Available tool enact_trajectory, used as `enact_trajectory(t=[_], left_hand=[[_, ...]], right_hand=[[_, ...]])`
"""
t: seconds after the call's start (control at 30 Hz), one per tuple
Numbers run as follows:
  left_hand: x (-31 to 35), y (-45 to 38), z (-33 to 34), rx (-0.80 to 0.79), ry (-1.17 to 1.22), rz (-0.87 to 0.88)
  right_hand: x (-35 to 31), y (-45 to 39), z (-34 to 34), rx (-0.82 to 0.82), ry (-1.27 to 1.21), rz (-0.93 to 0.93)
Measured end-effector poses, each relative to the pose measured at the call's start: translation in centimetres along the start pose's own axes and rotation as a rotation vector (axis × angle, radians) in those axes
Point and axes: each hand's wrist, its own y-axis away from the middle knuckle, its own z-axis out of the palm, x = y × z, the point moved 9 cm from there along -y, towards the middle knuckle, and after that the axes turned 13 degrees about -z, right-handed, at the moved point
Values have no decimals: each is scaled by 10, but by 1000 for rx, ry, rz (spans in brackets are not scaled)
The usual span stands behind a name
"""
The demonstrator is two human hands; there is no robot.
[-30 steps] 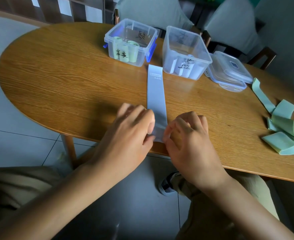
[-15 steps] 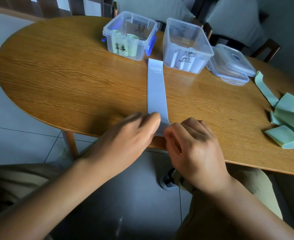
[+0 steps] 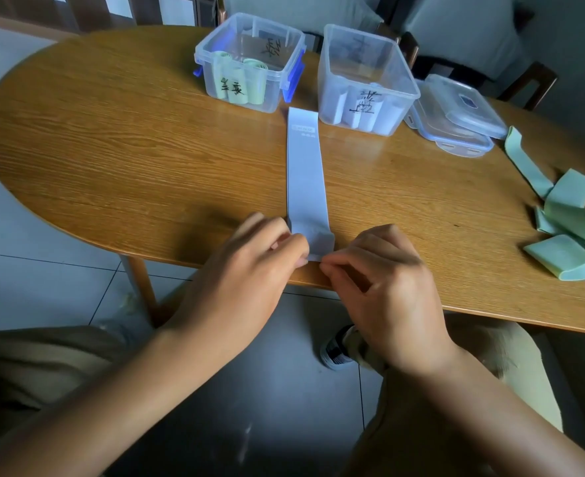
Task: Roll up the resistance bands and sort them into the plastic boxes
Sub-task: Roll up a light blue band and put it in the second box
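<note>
Blue-grey band (image 3: 305, 173) laid flat, running from the near edge of the tabletop (image 3: 112, 160) straight back to a point just short of the two boxes. Near end folded over once, first turn begun. Left hand (image 3: 249, 266) and right hand (image 3: 384, 280) at the near edge, fingertips of each pinched together on the left and right corners of that folded end.

To roll well: keep both side edges of the fold flush with the strip beneath. Press the fold down, then turn it away from the body in short, even turns. Hold equal tension on both corners to prevent a cone-shaped roll. Keep the core tight; likely to spring open if released early.

Left box (image 3: 249, 63), at the far edge, blue latches down, holding green rolls. Right box (image 3: 366, 80), just beside it, holding pale blue-grey rolls: the probable destination, judged by colour. Handwritten labels on both, not legible. Two lids (image 3: 456, 122) stacked to the right of the boxes. Heap of unrolled green bands (image 3: 573, 228) at the right edge, well apart from the hands.

Rolling path along the strip free of obstacles; far end of the strip near the gap between the boxes, not touching either.
</note>
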Motion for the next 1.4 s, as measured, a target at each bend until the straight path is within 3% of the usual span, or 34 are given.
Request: enact_trajectory(t=[0.47,0.77,1.4], left_hand=[[-9,-9,7,-10,-15,-209],[-16,-20,9,-17,-48,-291],[-22,-51,23,40,-253,-271]], right_hand=[[16,-4,21,-166,-43,289],[29,-8,35,-171,-62,437],[38,-32,59,-300,65,428]])
